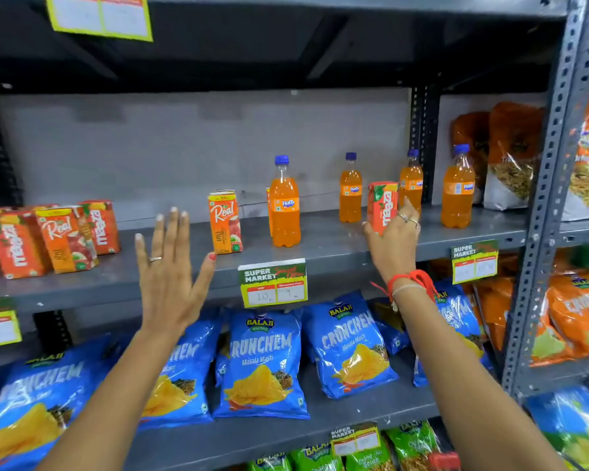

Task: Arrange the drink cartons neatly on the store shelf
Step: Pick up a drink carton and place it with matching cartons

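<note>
On the grey middle shelf (191,266), my right hand (393,239) grips a red Maaza carton (383,203) standing upright between the Fanta bottles. My left hand (170,266) hovers open with fingers spread, just in front of the shelf edge and left of an upright orange Real apple carton (225,224). At the far left a cluster of cartons stands close together: a Real carton (65,239), a Maaza carton (21,249) and another Maaza carton (104,226) behind. Another carton is partly hidden behind the nearest bottle.
Several orange Fanta bottles (284,205) (351,192) (458,192) stand along the shelf. A price tag (272,282) hangs on its front edge. Blue Crunchem crisp bags (261,365) fill the shelf below. Orange snack bags (510,154) stand at the right, beside a perforated steel upright (551,164).
</note>
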The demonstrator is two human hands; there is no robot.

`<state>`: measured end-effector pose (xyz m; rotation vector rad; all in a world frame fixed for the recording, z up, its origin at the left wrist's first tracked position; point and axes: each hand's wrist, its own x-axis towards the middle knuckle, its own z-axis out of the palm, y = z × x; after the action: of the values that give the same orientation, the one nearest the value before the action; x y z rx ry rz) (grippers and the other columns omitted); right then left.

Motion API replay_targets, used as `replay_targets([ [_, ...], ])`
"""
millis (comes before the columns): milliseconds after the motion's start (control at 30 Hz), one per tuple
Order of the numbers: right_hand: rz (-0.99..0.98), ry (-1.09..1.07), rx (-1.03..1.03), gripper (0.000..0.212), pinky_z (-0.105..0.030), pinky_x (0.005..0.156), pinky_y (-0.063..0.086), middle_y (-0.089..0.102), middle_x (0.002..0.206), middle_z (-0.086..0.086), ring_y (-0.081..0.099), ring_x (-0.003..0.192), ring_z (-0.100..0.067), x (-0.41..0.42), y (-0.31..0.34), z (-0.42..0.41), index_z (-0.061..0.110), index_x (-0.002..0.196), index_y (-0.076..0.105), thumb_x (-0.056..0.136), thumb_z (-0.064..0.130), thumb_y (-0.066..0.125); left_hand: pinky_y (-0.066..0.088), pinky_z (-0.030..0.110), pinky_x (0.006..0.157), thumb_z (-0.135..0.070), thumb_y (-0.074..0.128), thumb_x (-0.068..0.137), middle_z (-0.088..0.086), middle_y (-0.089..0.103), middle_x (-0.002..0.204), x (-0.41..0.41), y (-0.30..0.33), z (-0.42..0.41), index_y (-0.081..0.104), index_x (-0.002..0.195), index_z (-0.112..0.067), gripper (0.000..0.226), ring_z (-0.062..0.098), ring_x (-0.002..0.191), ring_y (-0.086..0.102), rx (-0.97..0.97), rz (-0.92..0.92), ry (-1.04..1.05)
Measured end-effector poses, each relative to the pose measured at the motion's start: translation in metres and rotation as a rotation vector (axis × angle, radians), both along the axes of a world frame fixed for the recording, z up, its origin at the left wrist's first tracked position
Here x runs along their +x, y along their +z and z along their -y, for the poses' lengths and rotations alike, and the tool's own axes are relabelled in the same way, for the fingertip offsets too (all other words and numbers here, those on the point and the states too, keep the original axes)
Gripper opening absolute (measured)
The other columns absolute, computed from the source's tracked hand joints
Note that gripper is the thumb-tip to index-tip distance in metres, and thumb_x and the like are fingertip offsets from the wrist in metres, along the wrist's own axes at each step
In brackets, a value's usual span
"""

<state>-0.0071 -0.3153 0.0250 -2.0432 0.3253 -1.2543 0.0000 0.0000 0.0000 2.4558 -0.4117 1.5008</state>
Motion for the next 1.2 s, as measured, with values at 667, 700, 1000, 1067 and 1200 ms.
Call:
replay_targets([
  [667, -0.019, -0.095, 0.024, 0.055, -0.044, 0.084, 0.048, 0.062, 0.112, -0.025, 0.058, 0.103, -0.042, 0.042, 0.01, 0.022, -0.001, 0.113, 0.045, 0.073, 0.028, 0.069, 0.032, 0.044, 0.103, -0.025, 0.036, 0.093, 0.013, 0.067, 0.114, 0.038, -0.048, -0.018, 0.063, 0.11, -0.005, 0.038, 0.031, 0.111, 0.056, 0.033, 0.247, 0.062],
  [700, -0.011, -0.087, 0.03, 0.057, -0.044, 0.083, 0.048, 0.062, 0.112, -0.025, 0.058, 0.103, -0.041, 0.04, 0.01, 0.018, -0.001, 0.113, 0.045, 0.073, 0.03, 0.07, 0.034, 0.044, 0.099, -0.024, 0.036, 0.093, 0.013, 0.068, 0.11, 0.038, -0.047, -0.02, 0.064, 0.107, -0.006, 0.037, 0.03, 0.107, 0.057, 0.049, 0.252, 0.051],
  [1000, 0.089, 0.08, 0.03, 0.063, -0.041, 0.081, 0.051, 0.068, 0.105, -0.016, 0.065, 0.094, -0.035, 0.013, 0.015, -0.059, 0.01, 0.114, 0.049, 0.065, 0.042, 0.071, 0.041, 0.042, 0.084, -0.025, 0.034, 0.095, 0.008, 0.071, 0.099, 0.037, -0.044, -0.059, 0.068, 0.099, -0.009, 0.037, 0.026, 0.092, 0.06, 0.003, 0.301, 0.086],
  [1067, 0.119, 0.116, 0.019, 0.06, -0.043, 0.079, 0.052, 0.07, 0.1, -0.015, 0.066, 0.091, -0.035, 0.008, 0.017, -0.087, 0.011, 0.109, 0.051, 0.063, 0.043, 0.071, 0.041, 0.042, 0.085, -0.023, 0.037, 0.094, 0.008, 0.071, 0.099, 0.035, -0.045, -0.082, 0.068, 0.099, -0.009, 0.034, 0.024, 0.093, 0.059, -0.051, 0.295, 0.125],
  [1200, 0.143, 0.206, 0.013, 0.061, -0.043, 0.076, 0.055, 0.072, 0.092, -0.012, 0.068, 0.085, -0.032, 0.006, 0.017, -0.149, 0.013, 0.106, 0.053, 0.06, 0.049, 0.07, 0.041, 0.044, 0.091, -0.022, 0.038, 0.093, 0.008, 0.071, 0.103, 0.033, -0.046, -0.132, 0.068, 0.1, -0.008, 0.034, 0.022, 0.098, 0.058, -0.073, 0.245, 0.139],
])
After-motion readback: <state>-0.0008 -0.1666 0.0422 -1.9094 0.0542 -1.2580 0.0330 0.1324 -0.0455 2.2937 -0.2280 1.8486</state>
